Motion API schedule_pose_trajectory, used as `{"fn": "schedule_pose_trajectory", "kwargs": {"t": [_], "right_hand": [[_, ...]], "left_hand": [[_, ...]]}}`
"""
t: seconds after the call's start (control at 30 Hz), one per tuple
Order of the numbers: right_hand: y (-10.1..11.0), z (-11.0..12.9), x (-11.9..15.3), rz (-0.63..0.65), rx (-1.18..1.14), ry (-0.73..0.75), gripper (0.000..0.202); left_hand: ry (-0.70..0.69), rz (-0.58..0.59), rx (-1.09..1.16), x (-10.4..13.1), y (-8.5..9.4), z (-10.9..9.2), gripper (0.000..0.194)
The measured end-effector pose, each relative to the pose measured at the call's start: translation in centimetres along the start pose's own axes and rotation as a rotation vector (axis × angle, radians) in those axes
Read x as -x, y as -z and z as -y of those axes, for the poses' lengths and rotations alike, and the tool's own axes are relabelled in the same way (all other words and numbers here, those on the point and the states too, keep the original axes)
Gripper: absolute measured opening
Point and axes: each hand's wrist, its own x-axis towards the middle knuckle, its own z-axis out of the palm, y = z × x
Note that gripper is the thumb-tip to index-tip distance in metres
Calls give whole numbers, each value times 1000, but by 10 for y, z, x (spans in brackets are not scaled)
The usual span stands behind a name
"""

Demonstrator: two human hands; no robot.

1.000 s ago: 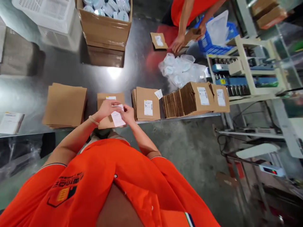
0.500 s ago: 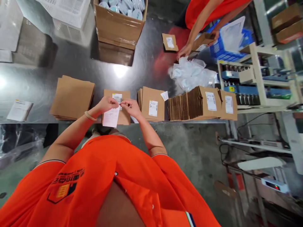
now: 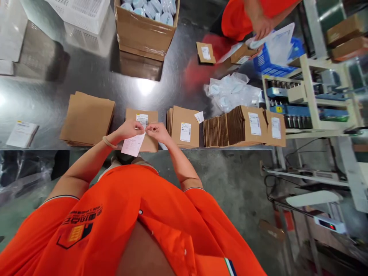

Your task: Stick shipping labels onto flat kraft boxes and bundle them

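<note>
A white paper slip [image 3: 133, 145] hangs from my fingers near the table's front edge. My left hand [image 3: 130, 129] is closed, pinching the slip's upper edge. Beside it my right hand [image 3: 159, 132] is closed too, fingertips pressed together at the slip's top corner. Under both hands lies a flat brown cardboard box [image 3: 150, 144] with a white shipping label [image 3: 142, 119], partly hidden by my fingers. Just right of my right hand stand several folded boxes [image 3: 178, 117], the front one labelled, with a small white slip [image 3: 199, 117] at its corner.
Left are a stack of plain cardboard [image 3: 87, 119] and a pile of papers [image 3: 22, 134]. A row of folded boxes [image 3: 224, 128] stands right, before clear plastic bags [image 3: 232, 90]. At the back are a carton of round items [image 3: 143, 38] and a co-worker's hand [image 3: 263, 27].
The paper slip has swung slightly left and down, its lower end tilting. My hands have barely moved. The co-worker's hand has left the plastic bags and moved up to the right, holding a whitish item.
</note>
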Motion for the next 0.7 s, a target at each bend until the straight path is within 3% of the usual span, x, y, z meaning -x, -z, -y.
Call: {"fn": "schedule_pose_trajectory", "kwargs": {"t": [0.17, 0.43, 0.7], "right_hand": [[-4, 2, 1, -7, -332, -214, 14], [-8, 4, 1, 1, -610, -511, 18], [-18, -10, -2, 2, -639, -562, 23]], "left_hand": [[-85, -112, -14, 7, -8, 5, 33], [-466, -181, 49, 7, -14, 20, 36], [-536, -170, -17, 7, -9, 19, 33]]}}
